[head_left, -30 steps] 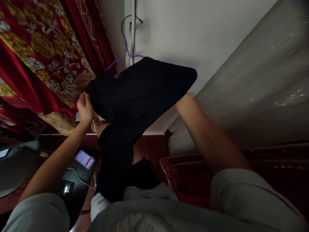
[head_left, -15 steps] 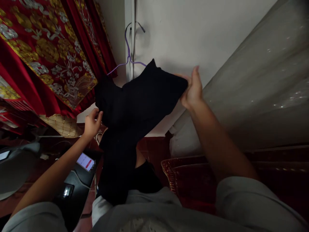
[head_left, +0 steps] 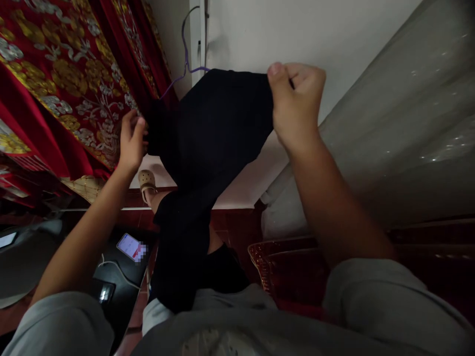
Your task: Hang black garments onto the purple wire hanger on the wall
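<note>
A black top (head_left: 222, 128), dark enough that its details are lost, stretches out in front of me on a purple wire hanger (head_left: 186, 64). My right hand (head_left: 299, 106) is closed on the upper right edge of the cloth, thumb on top and fingers curled. At the opposite edge, my left hand (head_left: 132, 141) pinches the cloth between thumb and fingers; part of that grip is hidden. The hanger's hook and neck rise above the cloth, while its arms are mostly covered by it. Lower down, dark fabric spreads across my lap.
Red embroidered fabric (head_left: 74, 74) hangs at left, close to my left hand. A whitish sparkly cloth (head_left: 389, 138) drapes at right. A lit phone (head_left: 130, 246) and a cable (head_left: 118, 269) lie on a black surface. Ahead is a pale wall (head_left: 297, 34); a clog (head_left: 147, 180) shows below.
Both hands have risen with the top, and the hanger has shifted up and slightly left. My right hand has gone from a spread thumb to curled fingers gripping the edge.
</note>
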{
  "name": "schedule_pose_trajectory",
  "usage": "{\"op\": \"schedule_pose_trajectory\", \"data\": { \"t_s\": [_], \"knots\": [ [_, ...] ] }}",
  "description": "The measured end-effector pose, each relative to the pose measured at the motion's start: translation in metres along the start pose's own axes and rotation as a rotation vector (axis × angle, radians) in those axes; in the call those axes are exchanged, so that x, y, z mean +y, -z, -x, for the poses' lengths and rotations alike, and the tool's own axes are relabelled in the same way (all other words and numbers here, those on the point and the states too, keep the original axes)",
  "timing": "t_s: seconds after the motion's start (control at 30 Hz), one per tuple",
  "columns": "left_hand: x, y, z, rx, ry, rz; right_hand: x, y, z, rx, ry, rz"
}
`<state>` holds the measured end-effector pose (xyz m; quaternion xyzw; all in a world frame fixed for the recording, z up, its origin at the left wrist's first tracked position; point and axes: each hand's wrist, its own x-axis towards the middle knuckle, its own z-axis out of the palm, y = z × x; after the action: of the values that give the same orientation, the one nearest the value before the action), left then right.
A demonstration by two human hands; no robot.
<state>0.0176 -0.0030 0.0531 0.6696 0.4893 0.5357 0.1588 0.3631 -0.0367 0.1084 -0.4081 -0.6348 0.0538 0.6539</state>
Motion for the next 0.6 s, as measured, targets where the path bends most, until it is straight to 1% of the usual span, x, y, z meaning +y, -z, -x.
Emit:
{"op": "schedule_pose_trajectory", "data": {
  "t_s": [0.07,0.1,0.13,0.2,0.27,0.3,0.37,0.43,0.5,0.53,0.57,0.6],
  "knots": [
    [0.007,-0.004,-0.018,-0.047,0.211,0.129,-0.011,-0.008,0.003,-0.007,0.016,0.03],
    [0.01,-0.007,-0.025,-0.065,0.274,0.175,-0.012,-0.012,0.003,-0.001,0.016,0.037],
    [0.012,-0.01,-0.031,-0.087,0.299,0.196,-0.012,-0.016,0.002,0.003,0.009,0.042],
    [0.015,-0.019,-0.042,-0.112,0.302,0.201,-0.008,-0.023,-0.003,0.007,-0.007,0.049],
    [0.013,-0.026,-0.053,-0.135,0.317,0.178,-0.008,-0.025,-0.002,-0.011,0.004,0.047],
    [0.01,-0.029,-0.058,-0.151,0.334,0.161,-0.011,-0.025,0.002,-0.025,0.027,0.039],
    [0.003,-0.031,-0.067,-0.182,0.36,0.15,-0.025,-0.02,0.021,-0.074,0.089,0.02],
    [-0.006,-0.032,-0.069,-0.205,0.341,0.168,-0.043,-0.014,0.048,-0.19,0.152,0.013],
    [-0.012,-0.031,-0.066,-0.24,0.277,0.165,-0.059,-0.01,0.075,-0.365,0.235,0.032],
    [-0.014,-0.031,-0.063,-0.268,0.234,0.135,-0.065,-0.009,0.087,-0.445,0.279,0.047],
    [-0.015,-0.03,-0.059,-0.268,0.161,0.083,-0.069,-0.01,0.097,-0.508,0.321,0.058],
    [-0.014,-0.029,-0.054,-0.243,0.069,0.01,-0.072,-0.012,0.105,-0.55,0.354,0.065]
  ]
}}
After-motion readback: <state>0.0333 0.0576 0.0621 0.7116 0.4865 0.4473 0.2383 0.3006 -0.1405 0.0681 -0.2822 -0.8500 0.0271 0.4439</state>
